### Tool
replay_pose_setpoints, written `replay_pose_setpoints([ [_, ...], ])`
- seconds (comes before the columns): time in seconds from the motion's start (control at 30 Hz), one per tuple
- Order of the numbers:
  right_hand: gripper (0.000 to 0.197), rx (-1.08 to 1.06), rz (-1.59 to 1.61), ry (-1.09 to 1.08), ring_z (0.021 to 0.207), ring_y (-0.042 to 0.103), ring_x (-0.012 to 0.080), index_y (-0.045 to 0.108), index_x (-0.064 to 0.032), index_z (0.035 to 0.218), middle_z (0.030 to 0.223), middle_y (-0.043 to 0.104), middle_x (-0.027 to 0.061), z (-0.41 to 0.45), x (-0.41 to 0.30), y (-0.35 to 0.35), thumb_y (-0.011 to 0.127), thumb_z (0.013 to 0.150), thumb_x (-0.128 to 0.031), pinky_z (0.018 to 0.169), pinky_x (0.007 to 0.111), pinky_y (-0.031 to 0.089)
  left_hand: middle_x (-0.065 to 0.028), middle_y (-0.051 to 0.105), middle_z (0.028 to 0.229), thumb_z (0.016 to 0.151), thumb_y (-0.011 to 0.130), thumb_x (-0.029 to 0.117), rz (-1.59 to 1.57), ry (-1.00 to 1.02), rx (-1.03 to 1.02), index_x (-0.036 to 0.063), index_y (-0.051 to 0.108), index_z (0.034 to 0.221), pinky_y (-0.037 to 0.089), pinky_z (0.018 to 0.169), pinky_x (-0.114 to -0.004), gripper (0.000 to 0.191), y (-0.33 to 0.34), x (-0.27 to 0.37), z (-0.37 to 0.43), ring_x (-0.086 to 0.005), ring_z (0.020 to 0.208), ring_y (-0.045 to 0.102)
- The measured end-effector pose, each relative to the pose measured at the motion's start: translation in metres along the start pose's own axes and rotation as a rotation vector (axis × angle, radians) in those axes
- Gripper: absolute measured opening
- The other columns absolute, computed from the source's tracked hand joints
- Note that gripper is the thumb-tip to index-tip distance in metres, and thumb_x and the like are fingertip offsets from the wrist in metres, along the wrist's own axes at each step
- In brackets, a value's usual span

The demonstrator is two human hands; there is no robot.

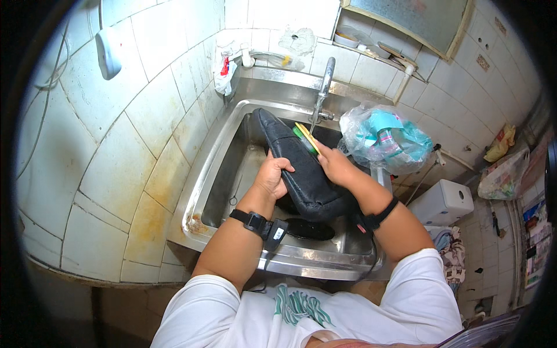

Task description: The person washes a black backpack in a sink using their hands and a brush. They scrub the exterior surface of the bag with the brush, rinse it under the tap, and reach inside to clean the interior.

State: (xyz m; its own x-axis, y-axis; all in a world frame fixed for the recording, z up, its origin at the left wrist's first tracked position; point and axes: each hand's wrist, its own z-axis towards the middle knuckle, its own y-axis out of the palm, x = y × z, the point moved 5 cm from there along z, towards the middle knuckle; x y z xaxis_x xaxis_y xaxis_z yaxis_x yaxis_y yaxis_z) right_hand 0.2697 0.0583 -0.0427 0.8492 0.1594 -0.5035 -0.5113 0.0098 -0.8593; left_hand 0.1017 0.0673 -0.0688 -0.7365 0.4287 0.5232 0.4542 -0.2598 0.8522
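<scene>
My left hand (273,175) grips the near left edge of a black leather-like bag (300,178), which is held tilted over a stainless steel sink (198,161). In my right hand (336,164) is a scrubbing brush (307,138) with a yellow back and green and pale bristles. Its bristles rest against the bag's upper right side. Behind the brush stands a metal tap (326,82), with what looks like a thin stream of water below it. Lower in the basin lies a dark oval object (310,229), partly hidden by the bag.
A clear plastic bag (387,137) with turquoise packaging sits at the sink's right rear corner. White tiled walls (143,100) close in the left and back. A white bin-like container (441,202) stands to the right. A cabinet (413,19) hangs above a shelf with bowls (347,40).
</scene>
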Motion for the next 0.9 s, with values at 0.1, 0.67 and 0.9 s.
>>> replay_pose_setpoints([
  [0.1, 0.047, 0.117, 0.052, -0.101, 0.084, 0.056, 0.0427, 0.041, -0.0158, 0.139, 0.087, 0.054, 0.0282, -0.035, 0.009, -0.004, 0.049, 0.093, -0.016, 0.078, 0.044, 0.046, -0.0143, 0.053, 0.103, 0.061, 0.042, -0.013, -0.063, -0.051, 0.042, 0.0096, 0.043, 0.122, 0.054, 0.082, -0.045, 0.066, -0.006, -0.006, 0.008, -0.0331, 0.092, 0.058],
  [0.67, 0.045, 0.149, 0.050, -0.152, 0.079, 0.055, 0.0404, 0.046, -0.0115, 0.136, 0.084, 0.051, 0.0265, -0.028, -0.035, -0.024, 0.050, 0.091, -0.014, 0.076, 0.043, 0.045, -0.0133, 0.058, 0.104, 0.072, 0.052, -0.010, 0.048, 0.044, 0.072, 0.0066, 0.048, 0.118, 0.051, 0.087, -0.046, 0.049, 0.000, -0.003, 0.001, -0.0315, 0.098, 0.060],
  [0.9, 0.046, 0.129, -0.060, -0.189, 0.074, 0.050, 0.0337, 0.043, -0.0154, 0.138, 0.087, 0.047, 0.0209, -0.004, -0.090, -0.019, 0.049, 0.093, -0.012, 0.073, 0.038, 0.043, -0.0122, 0.052, 0.106, 0.070, 0.048, -0.015, 0.073, 0.014, -0.013, 0.0120, 0.040, 0.126, 0.052, 0.085, -0.042, 0.062, 0.014, -0.010, -0.004, -0.0295, 0.098, 0.058],
])
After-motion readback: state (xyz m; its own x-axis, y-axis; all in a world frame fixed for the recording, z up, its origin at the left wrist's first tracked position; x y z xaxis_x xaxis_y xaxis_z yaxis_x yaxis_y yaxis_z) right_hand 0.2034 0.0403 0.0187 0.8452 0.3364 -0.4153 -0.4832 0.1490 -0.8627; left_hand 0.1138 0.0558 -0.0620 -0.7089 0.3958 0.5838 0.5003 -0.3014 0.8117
